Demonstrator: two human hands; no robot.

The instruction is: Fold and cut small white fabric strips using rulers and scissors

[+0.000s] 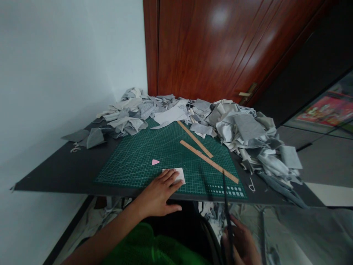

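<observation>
The white piece [181,174] is pressed under the left hand's [157,194] parted fingers, left of the dark tool [226,200] clasped by the right hand [244,241].

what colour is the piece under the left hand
The piece is white; the head view shows it.

Left fingers [170,175] are resting on a white piece [181,172] atop a green mat [132,158]; right fingers [239,223] are gripping a dark tool [225,197].
</observation>
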